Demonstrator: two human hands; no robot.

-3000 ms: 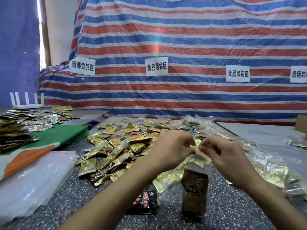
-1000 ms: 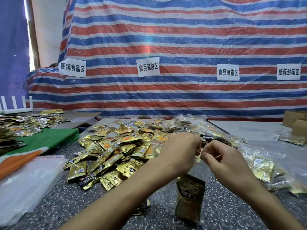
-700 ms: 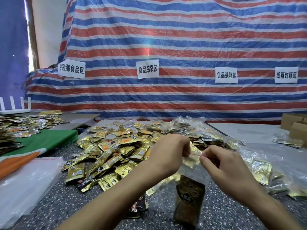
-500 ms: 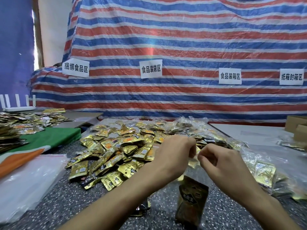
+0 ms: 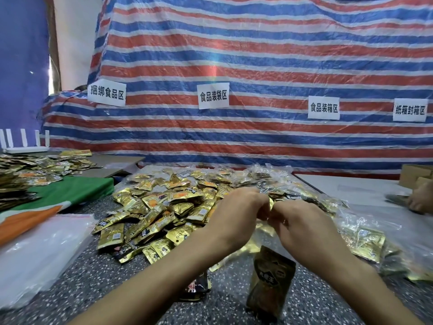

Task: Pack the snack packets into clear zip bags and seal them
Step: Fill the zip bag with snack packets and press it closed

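The left hand [image 5: 236, 212] and the right hand [image 5: 302, 221] are close together, almost touching at the knuckles. Both have the fingers curled, and they pinch between them the top edge of a clear plastic zip bag [image 5: 264, 240]. The fingertips themselves are hidden behind the backs of the hands, so I cannot tell if the zip is closed. The bag hangs down from the hands in front of the person. In its lower part stands a dark brown and gold snack packet [image 5: 271, 285], a little tilted, just above the dark speckled bench [image 5: 82, 289].

Under the left forearm, a black and red packet [image 5: 196, 285] lies on the bench. Behind and to the left of the hands there is a big loose pile of gold foil snack packets [image 5: 164, 207]. On the right lie clear bags already filled with gold packets [image 5: 363, 235].

At the left edge is a flat stack of clear plastic bags [image 5: 35, 254], and behind it a green and orange cloth [image 5: 70, 191]. A white router with upright antennas [image 5: 23, 148] stands far left. At the far right are brown cardboard boxes [image 5: 414, 174] and another person's hand [image 5: 421, 200]. Behind everything hangs a red, blue and white striped tarpaulin [image 5: 257, 66] carrying white paper labels [image 5: 213, 96].
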